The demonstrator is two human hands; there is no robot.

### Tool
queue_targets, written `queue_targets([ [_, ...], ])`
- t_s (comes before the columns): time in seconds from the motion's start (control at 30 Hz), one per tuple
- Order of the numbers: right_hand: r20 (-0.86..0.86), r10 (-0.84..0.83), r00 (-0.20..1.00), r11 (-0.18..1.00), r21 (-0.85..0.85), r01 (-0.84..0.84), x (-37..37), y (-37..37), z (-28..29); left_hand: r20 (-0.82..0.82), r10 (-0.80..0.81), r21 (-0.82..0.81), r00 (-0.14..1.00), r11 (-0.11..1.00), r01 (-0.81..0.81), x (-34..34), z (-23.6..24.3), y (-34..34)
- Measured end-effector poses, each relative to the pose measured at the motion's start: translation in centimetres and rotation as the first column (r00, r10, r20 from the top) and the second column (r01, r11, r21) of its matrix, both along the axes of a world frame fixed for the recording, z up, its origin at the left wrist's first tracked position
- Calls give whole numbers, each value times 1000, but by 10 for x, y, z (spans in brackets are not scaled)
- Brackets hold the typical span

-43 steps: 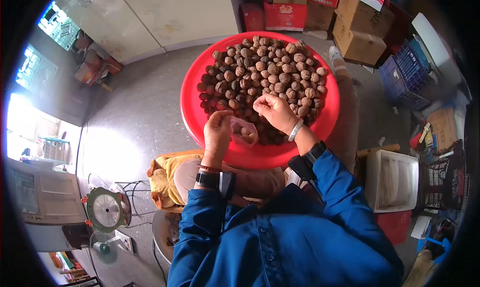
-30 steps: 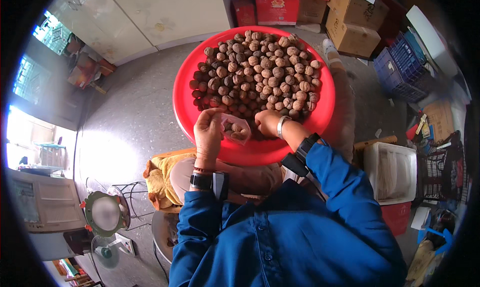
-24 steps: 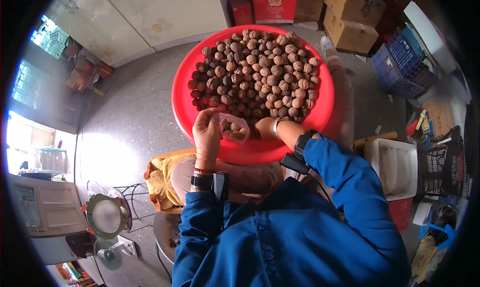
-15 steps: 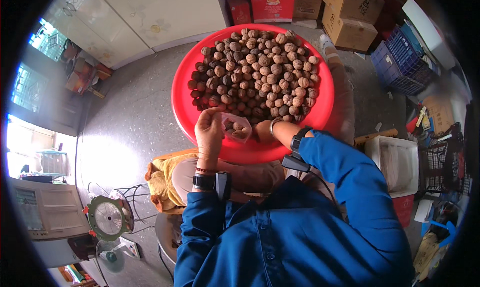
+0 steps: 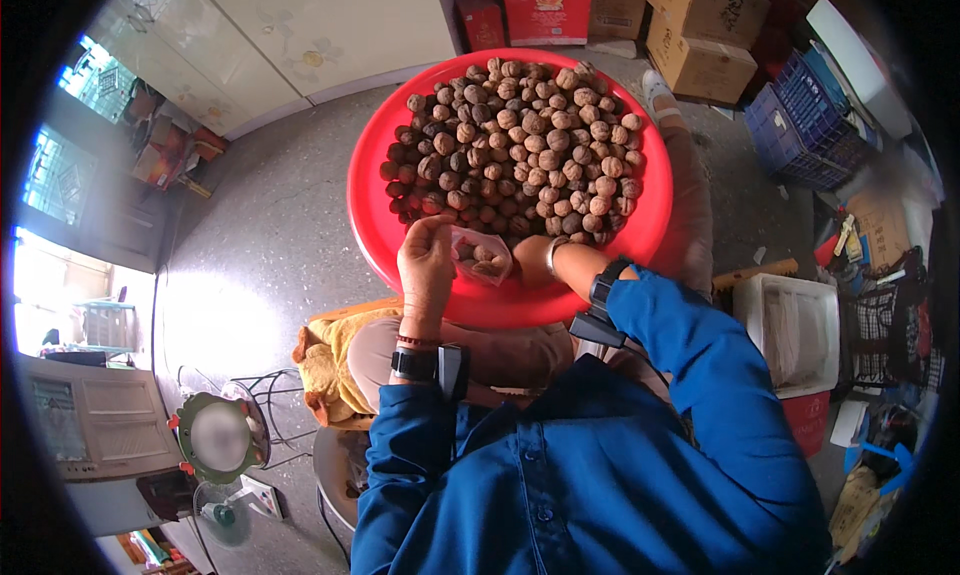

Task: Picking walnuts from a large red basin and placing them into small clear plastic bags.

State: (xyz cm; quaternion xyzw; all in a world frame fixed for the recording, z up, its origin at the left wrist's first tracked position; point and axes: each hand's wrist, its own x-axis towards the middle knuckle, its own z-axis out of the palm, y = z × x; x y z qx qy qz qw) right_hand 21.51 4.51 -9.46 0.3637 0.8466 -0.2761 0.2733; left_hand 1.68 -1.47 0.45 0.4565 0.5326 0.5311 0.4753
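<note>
A wide red plastic basin stands in front of me, heaped with brown walnuts. Over its near rim is a small clear plastic bag with several walnuts inside. My left hand is closed, pinching the left edge of the bag's mouth between thumb and fingers. Against the bag's right side is my right hand, its back turned up near the closest walnuts. The right fingers are bent down and hidden, so their grip does not show.
Cardboard boxes and red cartons are stacked beyond the basin. To the right stand a blue crate and a white foam box. A yellow cloth lies beside my leg; a green-rimmed fan is at the left.
The whole view has shifted slightly, so everything sits a little farther right. Both hands and the bag keep nearly the same places; the back of my right hand shows more plainly.
</note>
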Motion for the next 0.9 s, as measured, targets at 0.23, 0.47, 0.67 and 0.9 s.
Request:
queue_targets([
  [0.23,-792,-487,368,575,27,818,23,-14,64,-16,-45,7,999,999,45,9,0,5],
  [0.47,-942,-317,110,737,-171,654,16,-31,115,-37,-38,4,999,999,38,10,4,4],
  [0.67,-980,-179,83,852,-112,511,12,-27,98,-81,-22,5,996,1000,22,13,6,5],
  [0.9,-851,-447,277,583,-42,811,20,-13,78,-54,-12,19,998,1000,13,11,0,7],
])
